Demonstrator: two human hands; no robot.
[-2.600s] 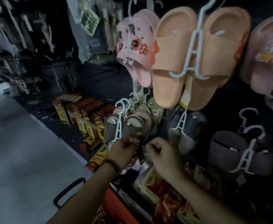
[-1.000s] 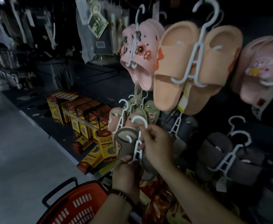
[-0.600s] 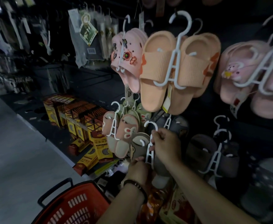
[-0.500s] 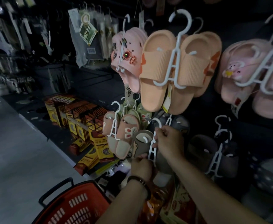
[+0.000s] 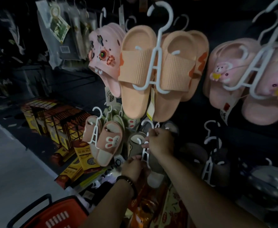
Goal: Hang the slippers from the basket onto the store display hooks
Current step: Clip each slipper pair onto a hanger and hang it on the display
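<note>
mid-hang: r hand (image 5: pixel 160 143) pinches the hanger (image 5: pixel 144 156) of the grey slippers (image 5: pixel 134 145) under the orange pair (image 5: pixel 135 69), l hand (image 5: pixel 132 168) grips its bottom. next: catch it on a display hook.

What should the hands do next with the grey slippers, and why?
Probably ease the hanger onto a display hook: the right hand grips its stem, the left hand holds the slippers below, and its top seems free.
</note>
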